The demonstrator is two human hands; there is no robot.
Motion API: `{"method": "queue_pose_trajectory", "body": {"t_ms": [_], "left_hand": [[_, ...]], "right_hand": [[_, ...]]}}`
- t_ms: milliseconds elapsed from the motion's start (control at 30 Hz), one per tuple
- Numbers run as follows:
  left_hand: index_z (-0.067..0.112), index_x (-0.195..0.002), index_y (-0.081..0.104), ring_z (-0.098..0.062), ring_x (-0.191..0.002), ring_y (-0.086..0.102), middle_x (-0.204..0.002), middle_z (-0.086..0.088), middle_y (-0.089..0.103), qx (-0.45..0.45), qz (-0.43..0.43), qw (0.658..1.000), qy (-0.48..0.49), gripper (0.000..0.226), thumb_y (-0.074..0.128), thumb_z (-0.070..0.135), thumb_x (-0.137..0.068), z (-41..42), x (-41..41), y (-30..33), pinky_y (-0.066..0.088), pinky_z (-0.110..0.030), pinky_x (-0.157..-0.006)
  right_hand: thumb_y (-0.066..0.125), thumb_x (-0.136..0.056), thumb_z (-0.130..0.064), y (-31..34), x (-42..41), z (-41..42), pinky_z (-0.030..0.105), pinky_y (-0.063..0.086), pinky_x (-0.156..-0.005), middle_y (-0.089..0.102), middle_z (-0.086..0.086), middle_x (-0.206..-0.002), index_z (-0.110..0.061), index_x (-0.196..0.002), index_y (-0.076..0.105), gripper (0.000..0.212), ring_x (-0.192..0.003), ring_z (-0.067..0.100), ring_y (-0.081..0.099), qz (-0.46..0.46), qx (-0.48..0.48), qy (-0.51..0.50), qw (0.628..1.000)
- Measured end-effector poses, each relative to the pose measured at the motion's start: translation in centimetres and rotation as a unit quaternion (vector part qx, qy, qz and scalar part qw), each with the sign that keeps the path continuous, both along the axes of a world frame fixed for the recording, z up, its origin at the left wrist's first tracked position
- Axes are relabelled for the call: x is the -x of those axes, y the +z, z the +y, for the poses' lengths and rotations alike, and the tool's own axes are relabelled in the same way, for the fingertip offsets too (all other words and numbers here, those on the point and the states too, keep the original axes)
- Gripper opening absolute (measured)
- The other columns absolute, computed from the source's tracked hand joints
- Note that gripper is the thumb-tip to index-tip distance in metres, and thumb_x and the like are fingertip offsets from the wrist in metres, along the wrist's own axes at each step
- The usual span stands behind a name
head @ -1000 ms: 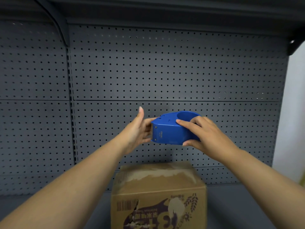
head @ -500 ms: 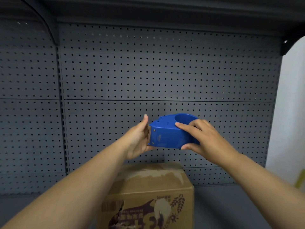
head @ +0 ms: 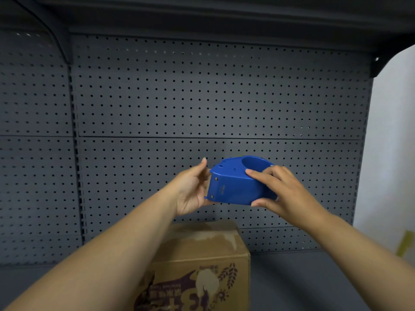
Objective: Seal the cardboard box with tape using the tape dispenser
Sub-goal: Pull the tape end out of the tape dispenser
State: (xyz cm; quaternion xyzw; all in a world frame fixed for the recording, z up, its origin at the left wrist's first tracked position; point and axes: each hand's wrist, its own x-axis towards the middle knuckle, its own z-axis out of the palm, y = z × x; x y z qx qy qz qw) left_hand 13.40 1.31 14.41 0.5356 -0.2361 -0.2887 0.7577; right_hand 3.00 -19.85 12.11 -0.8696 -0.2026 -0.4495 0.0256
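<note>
The tape dispenser (head: 238, 182) was up in the air, above the cardboard box (head: 202, 265)! To its left, the left hand (head: 190, 189) cupped the cutter end, fingers loose, seemingly after the tape tip. To its right, the right hand (head: 278, 191) clamped the rounded shell. It looked light, rigid, smooth plastic: best gripped round the body, clear of the blade. One dispenser, one box, two hands.

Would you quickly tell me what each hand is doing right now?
Left hand: at the front end of the blue tape dispenser; whether its fingers grip anything cannot be told.
Right hand: closed on the tape dispenser.
</note>
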Motion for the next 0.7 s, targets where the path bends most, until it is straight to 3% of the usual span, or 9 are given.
{"method": "queue_pose_trajectory", "body": {"t_ms": [167, 233, 300, 367, 500, 567, 633, 700], "left_hand": [[-0.001, -0.133, 0.047, -0.022, -0.079, 0.063, -0.097, -0.013, 0.063, 0.025, 0.007, 0.999, 0.033, 0.053, 0.044, 0.036, -0.095, -1.2, 0.9, 0.2, 0.057, -0.031, -0.069], [-0.004, -0.127, 0.05, -0.025, -0.087, 0.058, -0.1, -0.016, 0.061, 0.028, -0.002, 0.998, 0.051, 0.05, 0.044, 0.034, -0.096, -1.6, 1.0, 0.3, 0.051, -0.036, -0.088], [-0.004, -0.108, 0.058, -0.027, -0.088, 0.059, -0.098, -0.017, 0.064, 0.033, -0.013, 0.997, 0.07, 0.041, 0.041, 0.032, -0.097, -1.9, 1.3, 0.4, 0.042, -0.04, -0.1], [-0.002, -0.105, 0.059, -0.023, -0.08, 0.064, -0.089, -0.014, 0.068, 0.042, -0.031, 0.995, 0.084, 0.041, 0.038, 0.032, -0.099, -2.0, 1.6, 0.4, 0.048, -0.037, -0.092], [-0.006, -0.118, 0.055, -0.009, -0.054, 0.067, -0.059, -0.003, 0.07, 0.049, -0.059, 0.99, 0.116, 0.042, 0.037, 0.028, -0.1, -2.4, 2.2, -0.2, 0.057, -0.022, -0.059], [-0.005, -0.119, 0.055, -0.014, -0.075, 0.072, -0.071, -0.014, 0.074, 0.059, -0.072, 0.985, 0.144, 0.04, 0.037, 0.026, -0.1, -2.2, 2.5, -0.3, 0.056, -0.022, -0.071], [-0.003, -0.114, 0.057, -0.024, -0.11, 0.064, -0.109, -0.024, 0.068, 0.096, -0.072, 0.976, 0.183, 0.035, 0.039, 0.023, -0.099, -1.6, 2.4, -0.2, 0.051, -0.028, -0.09], [-0.004, -0.114, 0.056, -0.024, -0.114, 0.061, -0.121, -0.021, 0.063, 0.12, -0.068, 0.972, 0.188, 0.034, 0.042, 0.022, -0.098, -1.0, 2.3, -0.3, 0.049, -0.029, -0.093]], "right_hand": [[0.053, -0.077, -0.049, 0.3, 1.1, -0.7, 0.023, 0.034, -0.084, 0.052, 0.003, -0.097, -0.034, -0.131, 0.037, 0.059, -0.09, 0.012, 0.039, -0.002, 0.002, 0.009, 1.0], [0.053, -0.077, -0.049, 0.3, 1.4, -1.1, 0.023, 0.033, -0.086, 0.052, 0.003, -0.098, -0.034, -0.131, 0.037, 0.059, -0.091, 0.012, 0.04, -0.002, 0.003, 0.008, 1.0], [0.055, -0.076, -0.05, 0.3, 1.8, -1.5, 0.021, 0.031, -0.086, 0.051, 0.001, -0.098, -0.035, -0.132, 0.036, 0.061, -0.092, 0.01, 0.039, 0.005, -0.001, 0.006, 1.0], [0.062, -0.075, -0.049, 0.3, 2.1, -1.8, 0.018, 0.029, -0.086, 0.05, -0.001, -0.099, -0.037, -0.132, 0.035, 0.064, -0.092, 0.009, 0.038, 0.016, -0.007, 0.008, 1.0], [0.06, -0.075, -0.046, 0.4, 2.4, -1.8, 0.014, 0.027, -0.085, 0.046, -0.004, -0.099, -0.04, -0.132, 0.033, 0.064, -0.092, 0.009, 0.037, 0.036, -0.022, 0.012, 0.999], [0.058, -0.073, -0.048, 0.4, 2.3, -1.8, 0.013, 0.026, -0.085, 0.045, -0.005, -0.098, -0.042, -0.131, 0.031, 0.064, -0.093, 0.008, 0.037, 0.043, -0.025, 0.006, 0.999], [0.058, -0.073, -0.048, 0.3, 2.2, -1.9, 0.016, 0.025, -0.087, 0.045, -0.005, -0.096, -0.04, -0.132, 0.032, 0.065, -0.093, 0.009, 0.038, 0.041, -0.022, -0.001, 0.999], [0.057, -0.073, -0.049, 0.2, 2.1, -2.1, 0.022, 0.027, -0.088, 0.045, -0.004, -0.096, -0.039, -0.133, 0.031, 0.067, -0.093, 0.013, 0.04, 0.044, -0.039, -0.008, 0.998]]}}
